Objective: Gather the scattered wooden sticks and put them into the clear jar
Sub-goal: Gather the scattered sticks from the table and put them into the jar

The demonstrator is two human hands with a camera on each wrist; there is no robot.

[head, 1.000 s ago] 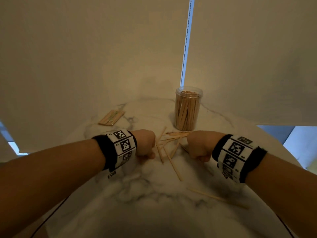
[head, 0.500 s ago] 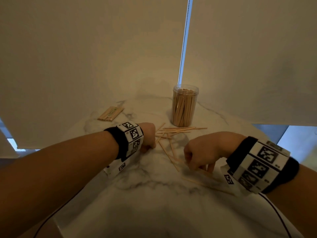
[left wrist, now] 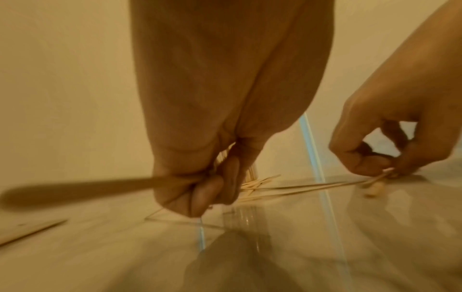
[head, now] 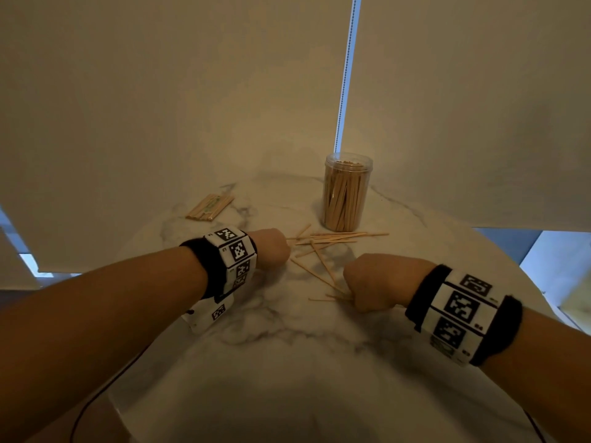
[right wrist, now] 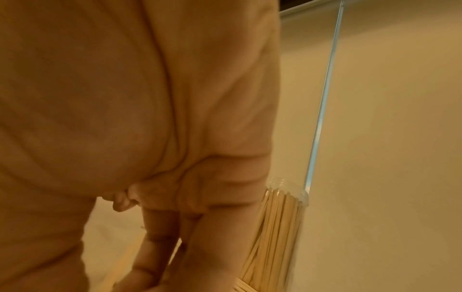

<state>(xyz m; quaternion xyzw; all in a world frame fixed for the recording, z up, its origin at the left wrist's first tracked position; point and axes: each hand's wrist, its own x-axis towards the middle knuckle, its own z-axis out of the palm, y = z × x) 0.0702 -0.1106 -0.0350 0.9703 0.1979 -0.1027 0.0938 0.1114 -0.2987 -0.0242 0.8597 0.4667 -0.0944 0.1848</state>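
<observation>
The clear jar (head: 347, 193), packed with upright wooden sticks, stands at the back of the marble table (head: 287, 362). Several loose sticks (head: 323, 247) lie crossed in front of it, between my hands. My left hand (head: 276, 252) sits at the pile's left edge, curled into a fist. In the left wrist view this left hand (left wrist: 212, 189) grips a stick (left wrist: 75, 189) that juts out to the left. My right hand (head: 359, 294) is nearer me, its fingers curled onto a few sticks (head: 332, 297). The same right hand (left wrist: 385, 171) pinches stick ends against the tabletop. The jar (right wrist: 280, 227) shows behind my right palm.
A tidy bundle of sticks (head: 209, 206) lies at the back left of the table. Pale roller blinds with a bead chain (head: 347, 75) hang right behind the jar. The round table's edge curves off close on both sides.
My right hand has pulled back from the pile by the jar toward me and curled onto the nearer sticks. The left hand has stayed at the pile's left edge.
</observation>
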